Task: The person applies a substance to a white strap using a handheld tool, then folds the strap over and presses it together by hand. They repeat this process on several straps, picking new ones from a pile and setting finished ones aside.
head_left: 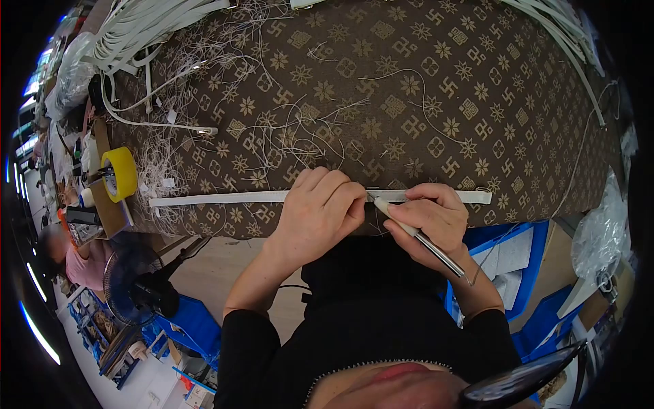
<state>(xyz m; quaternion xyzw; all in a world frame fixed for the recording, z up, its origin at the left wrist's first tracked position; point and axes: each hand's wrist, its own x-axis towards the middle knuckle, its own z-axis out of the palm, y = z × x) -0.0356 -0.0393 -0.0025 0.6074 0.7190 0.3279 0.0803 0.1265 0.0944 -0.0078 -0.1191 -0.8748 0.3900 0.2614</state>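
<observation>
A narrow white strap (218, 198) lies across the near edge of the patterned brown cloth. My left hand (321, 210) is closed on the strap near its middle, fingers curled over it. In my right hand (436, 217) is a slim pen-like tool (407, 227) with a cream grip and a metal rear end. Its tip points at the strap just beside my left fingers; the exact tip shape is too small to make out. My right fingers also rest by the strap, whose end shows beyond them.
Loose pale threads (293, 133) litter the brown cloth (381, 61). A bundle of white straps (146, 31) lies at the far left, more (565, 48) at the far right. Yellow tape (119, 174) stands on the left. Below are a fan (133, 283) and a blue bin (538, 262). Another person sits far left.
</observation>
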